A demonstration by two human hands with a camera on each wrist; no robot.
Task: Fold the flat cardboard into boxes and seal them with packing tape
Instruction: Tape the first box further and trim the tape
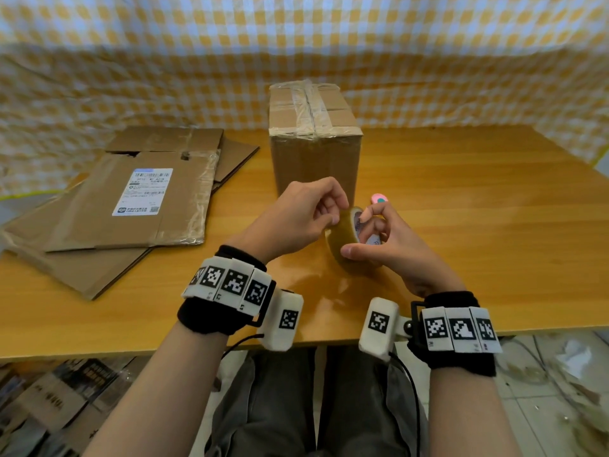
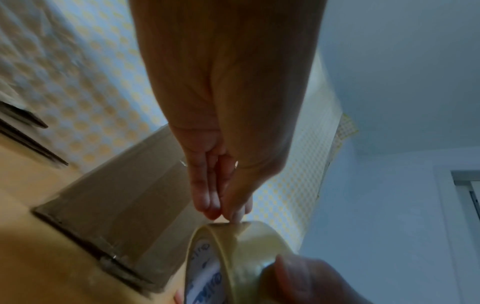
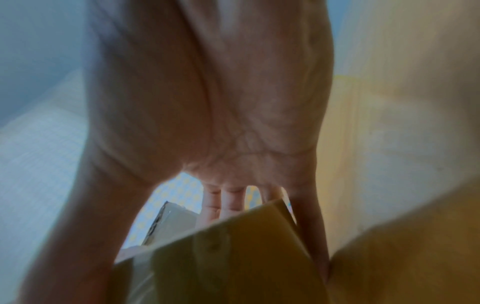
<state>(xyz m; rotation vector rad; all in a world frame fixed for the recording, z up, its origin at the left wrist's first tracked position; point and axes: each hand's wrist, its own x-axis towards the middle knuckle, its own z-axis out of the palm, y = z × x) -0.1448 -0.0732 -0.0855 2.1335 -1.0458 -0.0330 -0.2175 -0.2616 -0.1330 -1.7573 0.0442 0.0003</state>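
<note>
A roll of clear brownish packing tape (image 1: pixel 341 247) stands on edge above the wooden table (image 1: pixel 461 209), near its front. My right hand (image 1: pixel 359 235) grips it, thumb on the outer face and fingers through the core. My left hand (image 1: pixel 339 214) has curled fingers that pinch at the top of the roll. In the left wrist view those fingertips (image 2: pixel 228 216) touch the roll (image 2: pixel 241 257). The right wrist view shows the roll (image 3: pixel 233 257) below my fingers (image 3: pixel 223 203). A taped-up cardboard box (image 1: pixel 314 140) stands upright just behind both hands. Flat cardboard sheets (image 1: pixel 131 206) lie stacked at the left.
A small pink and teal object (image 1: pixel 379 198) lies on the table right of the box, just beyond my right hand. A yellow checked cloth (image 1: pixel 428 61) hangs behind and around the table. The top flat sheet carries a white shipping label (image 1: pixel 143 192).
</note>
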